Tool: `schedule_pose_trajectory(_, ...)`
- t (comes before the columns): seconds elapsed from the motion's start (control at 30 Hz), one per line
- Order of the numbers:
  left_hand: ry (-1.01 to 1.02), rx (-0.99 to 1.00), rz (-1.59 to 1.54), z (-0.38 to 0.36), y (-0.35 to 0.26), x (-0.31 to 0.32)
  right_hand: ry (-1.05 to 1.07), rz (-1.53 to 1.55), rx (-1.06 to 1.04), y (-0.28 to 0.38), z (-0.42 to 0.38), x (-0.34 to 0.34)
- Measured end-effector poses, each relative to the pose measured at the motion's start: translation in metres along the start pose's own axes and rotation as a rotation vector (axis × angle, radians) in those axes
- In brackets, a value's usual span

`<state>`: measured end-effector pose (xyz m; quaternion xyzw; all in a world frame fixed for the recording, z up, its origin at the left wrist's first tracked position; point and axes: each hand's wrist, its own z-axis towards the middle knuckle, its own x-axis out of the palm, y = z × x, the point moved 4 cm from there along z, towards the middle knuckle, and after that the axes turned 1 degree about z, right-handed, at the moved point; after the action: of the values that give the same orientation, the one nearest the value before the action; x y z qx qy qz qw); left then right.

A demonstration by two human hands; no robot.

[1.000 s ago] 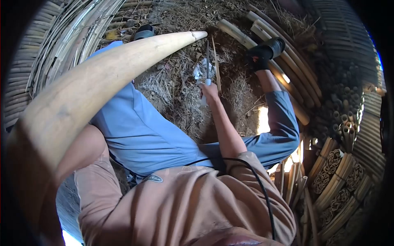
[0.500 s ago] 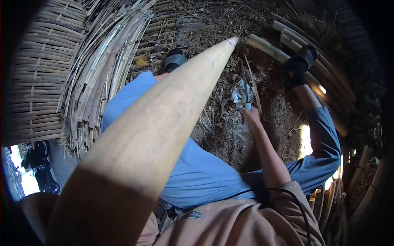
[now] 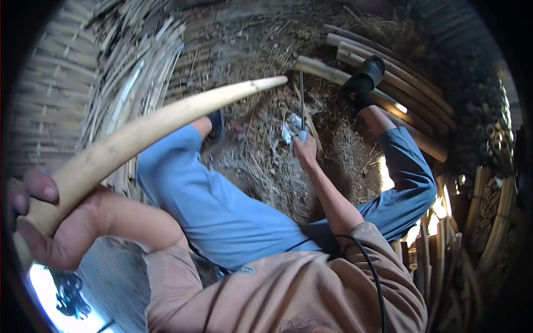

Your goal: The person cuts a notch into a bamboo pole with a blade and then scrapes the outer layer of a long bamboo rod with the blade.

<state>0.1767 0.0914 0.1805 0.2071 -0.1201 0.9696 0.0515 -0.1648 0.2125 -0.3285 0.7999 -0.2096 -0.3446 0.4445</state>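
Note:
A smooth, pale bamboo pole slants from the lower left toward the middle, its far end above the littered ground. My left hand is wrapped round its near part at the left edge. Between my legs, my right hand grips the pale handle of a knife. The long thin blade points away from me, apart from the pole. Crumpled white material lies on the ground just beside the knife.
Split bamboo strips lie along a woven wall at left. Several bamboo poles are under my shod right foot. More cut bamboo stands at right. A black cable crosses my shirt. Dry shavings cover the ground.
The pole has swung away from the camera toward the left, bringing my left hand into view. My right hand still holds the knife. The view has shifted.

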Motion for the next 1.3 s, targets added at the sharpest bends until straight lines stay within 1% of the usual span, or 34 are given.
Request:
schedule_pose_trajectory(0.03,0.025,-0.052,-0.074,0.0,-0.004,0.01,-0.063,-0.017,-0.101,-0.002,0.002,-0.001)
schedule_pose_trajectory(0.07,0.019,-0.103,-0.116,0.004,-0.001,0.005,-0.125,-0.044,-0.184,-0.002,0.003,-0.002)
schedule_pose_trajectory(0.1,0.016,-0.16,-0.151,0.013,0.005,-0.01,-0.14,0.054,-0.258,0.004,0.002,-0.003)
schedule_pose_trajectory(0.2,-0.039,-0.158,-0.135,0.017,0.018,-0.023,-0.123,-0.087,-0.372,0.037,-0.001,-0.007)
schedule_pose_trajectory(0.23,-0.077,-0.156,-0.133,0.014,0.018,-0.016,0.012,-0.073,-0.286,0.066,-0.016,-0.015)
schedule_pose_trajectory(0.27,-0.119,-0.15,-0.128,0.01,0.016,-0.011,0.119,-0.046,-0.266,0.069,-0.015,-0.008)
schedule_pose_trajectory(0.3,-0.13,-0.169,-0.054,0.004,0.021,-0.004,0.204,-0.001,-0.236,0.088,-0.031,-0.008)
schedule_pose_trajectory(0.4,-0.034,-0.372,-0.178,0.001,0.039,-0.002,0.453,0.111,-0.205,0.163,-0.095,-0.021)
schedule_pose_trajectory(0.43,-0.085,-0.436,-0.093,-0.006,0.031,0.018,0.505,0.126,-0.307,0.181,-0.112,-0.022)
schedule_pose_trajectory(0.47,-0.061,-0.45,-0.099,-0.005,0.031,0.015,0.471,0.08,-0.499,0.191,-0.121,-0.015)
schedule_pose_trajectory(0.53,-0.017,-0.466,-0.118,-0.003,0.035,0.006,0.622,-0.026,-0.535,0.197,-0.131,-0.018)
schedule_pose_trajectory(0.57,-0.034,-0.456,-0.101,-0.004,0.034,0.007,0.515,0.027,-0.467,0.175,-0.12,-0.008)
schedule_pose_trajectory(0.6,-0.068,-0.45,-0.054,-0.005,0.033,0.01,0.409,0.078,-0.398,0.134,-0.104,0.012)
schedule_pose_trajectory(0.63,-0.106,-0.443,-0.009,-0.007,0.032,0.014,0.302,0.126,-0.331,0.111,-0.092,0.017)
schedule_pose_trajectory(0.67,-0.145,-0.438,0.033,-0.009,0.031,0.018,0.356,0.17,-0.031,0.109,-0.088,0.004)
schedule_pose_trajectory(0.7,-0.203,-0.45,0.014,-0.01,0.029,0.02,0.316,0.025,-0.022,0.084,-0.068,0.005)
schedule_pose_trajectory(0.73,-0.19,-0.426,0.007,-0.01,0.028,0.024,0.272,-0.116,-0.013,0.061,-0.045,0.012)
schedule_pose_trajectory(0.8,-0.161,-0.401,0.017,-0.015,0.024,0.025,0.233,-0.174,-0.264,0.081,-0.044,0.006)
schedule_pose_trajectory(0.83,-0.133,-0.438,0.016,-0.013,0.029,0.015,0.231,-0.208,-0.359,0.077,-0.059,0.005)
schedule_pose_trajectory(0.87,-0.114,-0.446,0.007,-0.015,0.025,0.014,0.175,-0.136,-0.464,0.1,-0.08,0.0)
schedule_pose_trajectory(0.93,-0.093,-0.417,-0.035,-0.016,0.02,0.023,0.491,0.126,-0.202,0.163,-0.123,-0.016)
schedule_pose_trajectory(0.97,-0.141,-0.415,-0.033,-0.018,0.016,0.028,0.48,0.112,-0.39,0.173,-0.129,-0.013)
schedule_pose_trajectory(1.07,-0.219,-0.427,0.064,-0.02,0.015,0.028,0.408,0.058,-0.396,0.157,-0.116,-0.005)
schedule_pose_trajectory(1.1,-0.257,-0.441,0.1,-0.021,0.016,0.027,0.403,0.073,-0.208,0.134,-0.099,0.003)
schedule_pose_trajectory(1.13,-0.268,-0.415,0.13,-0.021,0.015,0.026,0.352,0.083,-0.083,0.107,-0.077,0.01)
schedule_pose_trajectory(1.2,-0.285,-0.366,0.18,-0.022,0.018,0.027,0.255,-0.116,-0.004,0.095,-0.055,-0.004)
schedule_pose_trajectory(1.27,-0.286,-0.373,-0.043,-0.023,0.021,0.026,0.29,-0.13,-0.178,0.101,-0.055,-0.004)
schedule_pose_trajectory(1.3,-0.281,-0.396,-0.136,-0.028,0.02,0.022,0.317,-0.143,-0.239,0.104,-0.071,-0.01)
